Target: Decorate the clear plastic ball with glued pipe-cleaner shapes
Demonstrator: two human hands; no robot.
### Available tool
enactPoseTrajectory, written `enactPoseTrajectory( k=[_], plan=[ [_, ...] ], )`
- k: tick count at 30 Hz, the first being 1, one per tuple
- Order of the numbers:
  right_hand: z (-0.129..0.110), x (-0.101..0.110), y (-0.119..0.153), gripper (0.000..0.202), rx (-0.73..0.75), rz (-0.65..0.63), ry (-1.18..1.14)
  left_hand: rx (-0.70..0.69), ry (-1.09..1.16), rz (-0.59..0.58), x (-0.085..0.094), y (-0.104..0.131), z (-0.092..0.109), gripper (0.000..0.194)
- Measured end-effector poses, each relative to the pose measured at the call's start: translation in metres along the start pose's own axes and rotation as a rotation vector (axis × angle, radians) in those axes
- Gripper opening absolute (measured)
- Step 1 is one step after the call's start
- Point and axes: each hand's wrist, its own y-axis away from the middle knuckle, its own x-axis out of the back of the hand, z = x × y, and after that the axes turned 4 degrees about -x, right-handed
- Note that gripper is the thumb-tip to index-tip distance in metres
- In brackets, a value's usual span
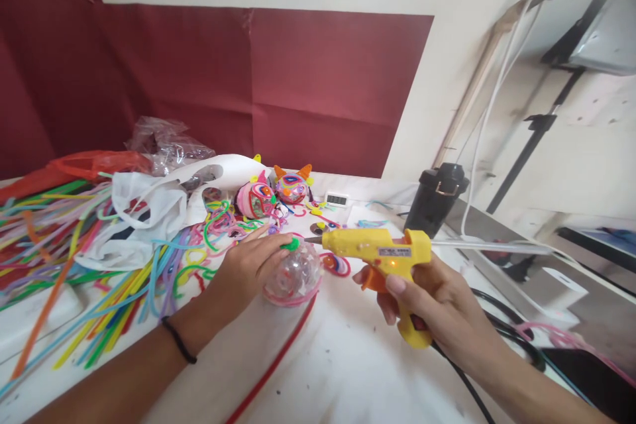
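Note:
A clear plastic ball [294, 276] sits on the white table, with pink pipe cleaner around its lower part. My left hand [252, 264] grips it from the left, fingers curled over the top. At those fingertips is a small fuzzy green piece [292, 244]; I cannot tell if it is pinched or fixed to the ball. My right hand [430, 301] is closed around the handle of a yellow hot glue gun [370, 246], fingers near its orange trigger [373, 280]. Its nozzle points left, close beside the green piece. A red pipe cleaner [278, 364] runs from the ball toward me.
Colourful pipe cleaners [126, 305] and a crumpled white mask [144, 218] lie left. Two decorated balls [256, 199] stand behind, near a small digital display [337, 199]. A black flask [437, 195] stands back right. The gun's black cord [462, 377] trails below my right wrist.

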Motion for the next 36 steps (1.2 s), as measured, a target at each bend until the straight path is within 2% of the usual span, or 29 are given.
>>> enactPoseTrajectory(
  k=[5, 10, 14, 19, 26, 29, 36],
  plan=[
    [0.009, -0.002, 0.000, 0.039, -0.012, 0.022, 0.019, 0.034, 0.009, -0.037, 0.000, 0.002, 0.000, 0.031],
    [0.021, -0.005, -0.001, 0.038, 0.066, -0.008, 0.117, -0.011, -0.009, -0.016, -0.001, 0.002, 0.001, 0.033],
    [0.025, -0.008, -0.001, 0.035, 0.094, 0.022, 0.197, -0.068, -0.044, 0.009, -0.001, 0.002, 0.001, 0.035],
    [0.029, -0.007, -0.001, 0.028, 0.191, -0.014, 0.259, -0.061, -0.029, 0.001, -0.001, 0.003, 0.002, 0.034],
    [0.023, -0.008, 0.004, 0.035, 0.081, 0.091, 0.187, -0.076, 0.004, -0.021, -0.005, 0.005, 0.002, 0.029],
    [0.023, -0.007, 0.003, 0.033, 0.112, 0.075, 0.182, -0.087, 0.012, -0.021, -0.006, 0.005, 0.002, 0.029],
    [0.040, 0.000, 0.003, 0.032, 0.145, 0.075, 0.200, -0.052, 0.032, -0.025, -0.005, 0.005, 0.005, 0.031]
  ],
)
